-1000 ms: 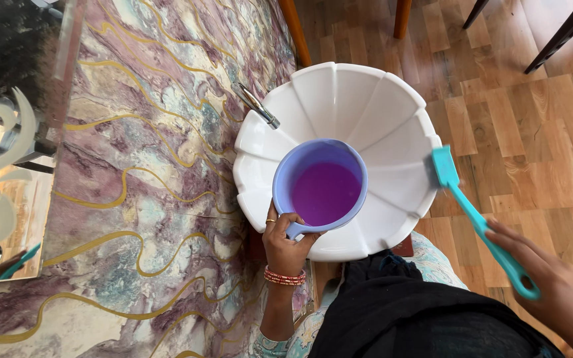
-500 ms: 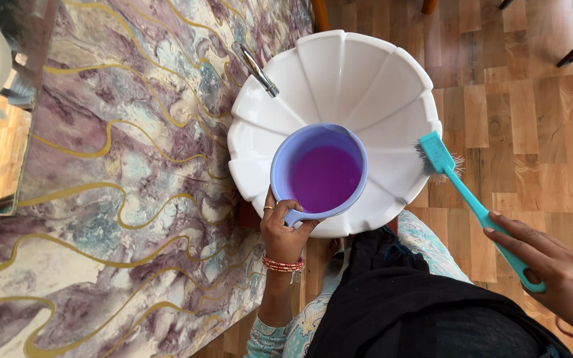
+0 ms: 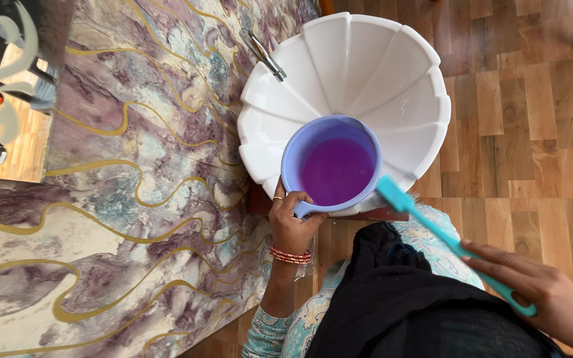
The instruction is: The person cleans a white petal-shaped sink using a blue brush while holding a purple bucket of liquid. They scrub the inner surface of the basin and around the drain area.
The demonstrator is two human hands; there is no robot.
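White basin (image 3: 392,73), left hand (image 3: 291,222) gripping purple mug (image 3: 331,166) (liquid inside), right hand (image 3: 552,298) holding brush (image 3: 445,242)

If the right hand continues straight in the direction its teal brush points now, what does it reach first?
Probably the rim of the lilac plastic mug. The right hand aims the teal long-handled brush up-left, its head right beside the mug, over the white fluted basin; depth is unclear.

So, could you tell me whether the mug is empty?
No, the mug holds purple liquid, and the left hand grips its handle.
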